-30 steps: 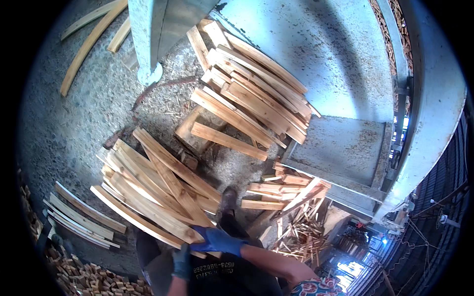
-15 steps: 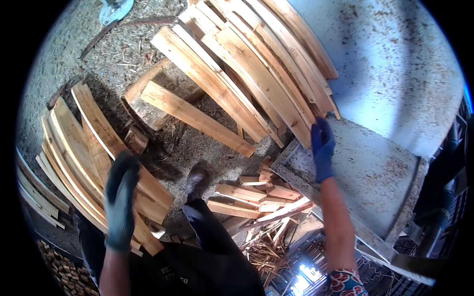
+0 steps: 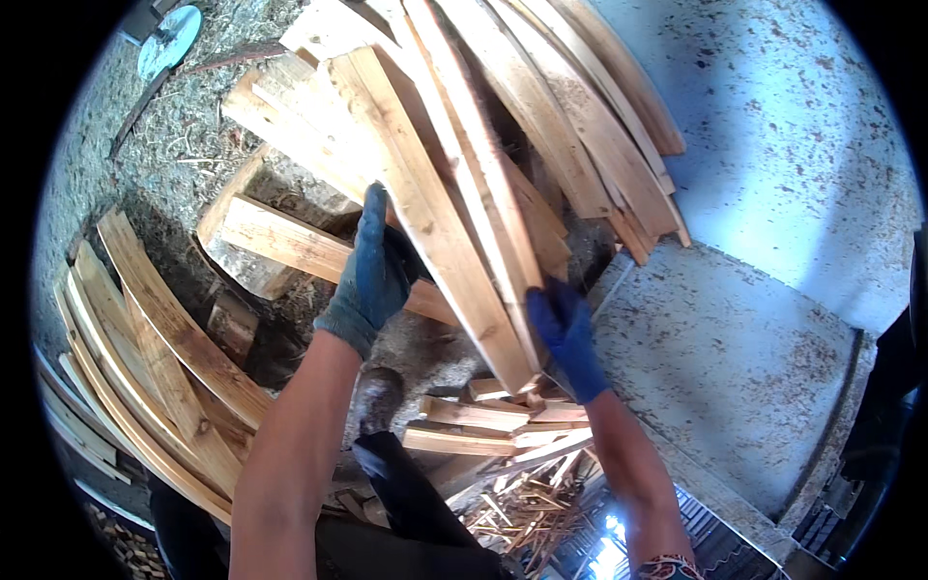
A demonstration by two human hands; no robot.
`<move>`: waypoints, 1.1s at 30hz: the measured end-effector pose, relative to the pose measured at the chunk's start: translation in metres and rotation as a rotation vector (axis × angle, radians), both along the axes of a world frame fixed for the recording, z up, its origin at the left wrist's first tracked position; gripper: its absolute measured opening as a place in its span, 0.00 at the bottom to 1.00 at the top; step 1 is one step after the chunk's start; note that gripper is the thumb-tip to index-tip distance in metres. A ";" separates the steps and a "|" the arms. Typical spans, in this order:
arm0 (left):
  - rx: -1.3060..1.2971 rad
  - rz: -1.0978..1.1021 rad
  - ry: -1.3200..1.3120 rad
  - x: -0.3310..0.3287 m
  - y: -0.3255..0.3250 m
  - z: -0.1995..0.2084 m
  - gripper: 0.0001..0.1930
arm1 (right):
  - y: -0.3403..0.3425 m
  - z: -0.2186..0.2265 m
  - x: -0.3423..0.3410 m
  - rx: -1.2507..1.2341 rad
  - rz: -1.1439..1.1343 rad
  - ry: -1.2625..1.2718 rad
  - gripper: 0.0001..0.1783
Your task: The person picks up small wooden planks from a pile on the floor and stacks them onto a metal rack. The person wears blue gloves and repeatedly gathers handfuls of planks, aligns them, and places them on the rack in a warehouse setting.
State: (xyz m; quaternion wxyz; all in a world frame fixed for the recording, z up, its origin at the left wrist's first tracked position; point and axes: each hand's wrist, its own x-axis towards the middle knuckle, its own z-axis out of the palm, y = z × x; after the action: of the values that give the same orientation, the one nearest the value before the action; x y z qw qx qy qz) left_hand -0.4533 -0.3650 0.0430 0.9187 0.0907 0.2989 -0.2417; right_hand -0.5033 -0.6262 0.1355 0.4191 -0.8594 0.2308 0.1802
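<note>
My left hand (image 3: 369,278), in a grey-green glove, is at the left edge of a long wooden board (image 3: 435,222). One digit points up along that edge, while the other fingers go dark and partly hidden beneath the wood. My right hand (image 3: 564,333), in a blue glove, closes on the right side of the same board and a narrower bark-edged board (image 3: 478,174) beside it, close to their near ends. Both boards slant over a stack of similar boards. Below my left hand, a single board (image 3: 290,242) lies across a log block (image 3: 256,256).
More boards (image 3: 580,116) lie at the upper right against a pale, debris-speckled metal table (image 3: 735,358). Curved-looking boards (image 3: 145,358) are stacked at the left. Short offcuts (image 3: 474,425) and thin splinters (image 3: 532,503) pile up near my leg. A round plate-like base (image 3: 169,43) stands far left.
My left hand has left the left stack and come right to the board. My right hand has shifted left, and the boards by it have turned steeper and moved apart from the rest.
</note>
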 end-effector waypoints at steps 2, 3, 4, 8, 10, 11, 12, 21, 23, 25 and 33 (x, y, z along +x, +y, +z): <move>0.047 -0.061 0.064 -0.007 0.010 -0.019 0.32 | 0.020 0.006 0.024 -0.023 0.000 -0.176 0.19; 0.042 -0.078 0.040 -0.008 0.013 -0.022 0.32 | 0.021 0.012 0.041 -0.108 0.053 -0.277 0.19; 0.040 -0.016 0.026 -0.001 0.010 -0.010 0.32 | 0.016 0.008 0.052 -0.157 0.068 -0.249 0.20; -0.011 0.068 -0.007 0.009 -0.007 -0.005 0.32 | -0.064 -0.064 0.061 0.367 -0.194 -0.221 0.23; -0.063 -0.001 -0.087 -0.002 0.002 -0.016 0.36 | -0.007 -0.053 0.074 -0.246 0.176 -0.156 0.23; -0.020 0.001 -0.082 -0.006 0.004 -0.018 0.35 | -0.006 -0.064 0.066 -0.079 0.215 -0.170 0.23; 0.007 -0.007 -0.087 -0.004 -0.001 -0.010 0.35 | -0.018 -0.074 0.051 0.070 0.244 -0.192 0.23; 0.270 -0.132 0.041 -0.035 0.026 0.022 0.29 | 0.010 -0.043 0.046 0.133 0.351 0.041 0.26; 0.338 -0.156 0.048 -0.034 0.019 0.014 0.29 | 0.010 -0.063 0.056 0.066 0.402 0.005 0.26; 0.360 -0.153 0.036 -0.040 0.008 -0.006 0.29 | 0.000 -0.083 0.062 0.014 0.438 0.002 0.25; 0.269 -0.107 -0.190 -0.069 0.003 0.009 0.22 | 0.027 -0.040 0.061 -0.112 0.558 0.174 0.26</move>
State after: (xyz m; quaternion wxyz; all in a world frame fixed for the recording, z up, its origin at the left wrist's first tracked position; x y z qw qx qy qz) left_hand -0.5221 -0.3621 0.0522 0.9081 0.2512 0.2353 -0.2383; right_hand -0.4419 -0.5989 0.0955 0.2837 -0.8928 0.0306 0.3485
